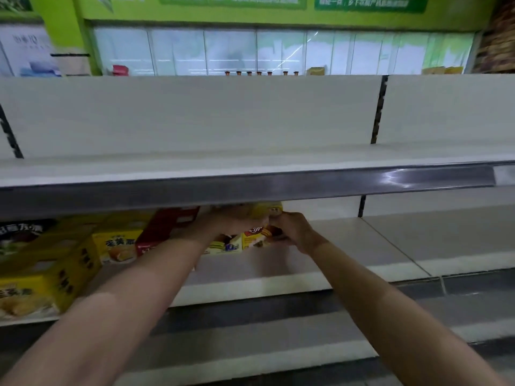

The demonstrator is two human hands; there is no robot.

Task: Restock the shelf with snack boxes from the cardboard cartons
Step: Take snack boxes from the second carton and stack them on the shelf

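Both my arms reach under the upper shelf's front rail into the middle shelf [348,246]. My left hand [223,221] lies on top of a yellow snack box [255,238] that stands near the shelf's back, and my right hand [292,229] grips its right end. A second yellow box [267,208] shows just above the hands, partly hidden by the rail. To the left stand a red box [164,227] and more yellow boxes [119,246]. No cardboard carton is in view.
The upper shelf [250,162] is bare, with a grey price rail [250,188] along its front. A large yellow box [41,285] sits at the front left of the middle shelf. Lower shelves [278,355] run below my arms. A glass-fronted cabinet [250,51] stands behind.
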